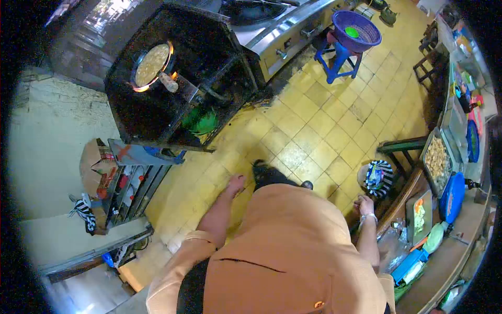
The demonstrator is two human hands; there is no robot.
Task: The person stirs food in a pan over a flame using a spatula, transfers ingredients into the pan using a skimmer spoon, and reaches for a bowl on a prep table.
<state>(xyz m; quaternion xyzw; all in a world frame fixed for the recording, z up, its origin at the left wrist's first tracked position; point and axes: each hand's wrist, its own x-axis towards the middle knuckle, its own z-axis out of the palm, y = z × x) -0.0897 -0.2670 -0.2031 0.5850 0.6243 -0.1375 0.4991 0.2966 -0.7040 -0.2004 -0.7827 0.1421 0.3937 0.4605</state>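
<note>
My left hand [237,183] hangs above the yellow tiled floor, away from any object. It is small in view, and its fingers are mostly out of sight. My right hand [362,205] hangs beside the counter with its fingers curled in and nothing visible in them. A pale band circles the right wrist. Closest to that hand is a black-and-white striped cloth [379,178] below it. Ahead on the left, a pan [152,65] of bubbling, pale brown food sits over flames on a blackened stove, its handle [168,82] pointing towards me.
A purple basket [357,31] with a green item inside rests on a blue stool [337,62]. Along the right counter lie a tray of chopped food [437,157], a tray of cut vegetables [420,214] and a blue lid [453,197]. A low rack [137,186] stands left.
</note>
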